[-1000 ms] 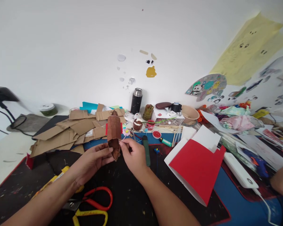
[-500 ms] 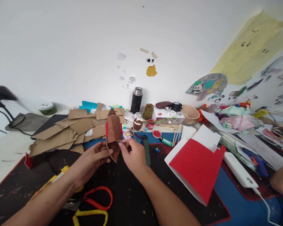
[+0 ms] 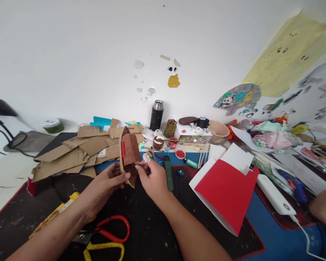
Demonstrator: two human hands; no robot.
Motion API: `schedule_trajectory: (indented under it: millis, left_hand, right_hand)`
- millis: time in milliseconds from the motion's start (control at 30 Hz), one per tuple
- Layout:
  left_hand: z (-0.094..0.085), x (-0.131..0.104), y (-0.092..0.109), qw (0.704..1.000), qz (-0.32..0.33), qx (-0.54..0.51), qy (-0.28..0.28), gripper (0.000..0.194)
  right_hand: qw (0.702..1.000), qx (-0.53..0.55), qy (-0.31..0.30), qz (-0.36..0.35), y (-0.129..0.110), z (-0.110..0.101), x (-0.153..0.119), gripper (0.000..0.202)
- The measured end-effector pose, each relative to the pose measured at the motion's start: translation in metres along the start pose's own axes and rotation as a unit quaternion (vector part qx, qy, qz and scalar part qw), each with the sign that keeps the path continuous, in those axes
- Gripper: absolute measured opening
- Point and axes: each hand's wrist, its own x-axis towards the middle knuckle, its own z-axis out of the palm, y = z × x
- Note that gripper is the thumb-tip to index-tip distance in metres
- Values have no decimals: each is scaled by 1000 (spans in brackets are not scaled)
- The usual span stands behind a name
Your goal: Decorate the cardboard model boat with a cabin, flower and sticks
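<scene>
A small brown model (image 3: 130,149) with a rounded, ridged top, a dark hollow beneath and a pale cut edge is wearing a red strip (image 3: 123,149) on its left side as two hands are working on it above a black mat (image 3: 143,217). The left hand (image 3: 112,179) is holding it by the lower left edge in a narrow grip, the thumb covering part of that edge. The right hand (image 3: 154,179) is pinching tightly at the lower right edge, its fingertips hiding what, if anything, they are holding; a pink flower (image 3: 146,157) is showing just above them. Cardboard scraps (image 3: 95,145) are lying behind, to the left, and a black flask (image 3: 157,117) is standing near the wall. Scissors (image 3: 104,245) are resting nearest the wearer, a green tool (image 3: 168,174) beside the right hand, a red sheet (image 3: 228,194) farther right. The model is leaning slightly left, its long axis running from the hands up toward the wall, its hollow end facing the wearer.
</scene>
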Motion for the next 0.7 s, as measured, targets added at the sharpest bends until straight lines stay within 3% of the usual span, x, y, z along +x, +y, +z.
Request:
schedule_trajectory:
  millis: [433,700]
  left_hand:
    - [-2,-3,-4,1000,-2,-13,13,70]
    - [2,-6,-7,1000,-4,-25,2,65]
  right_hand:
    - [998,59,11,24,-4,-4,1,22]
    - [1000,12,9,22,-1,-1,0,29]
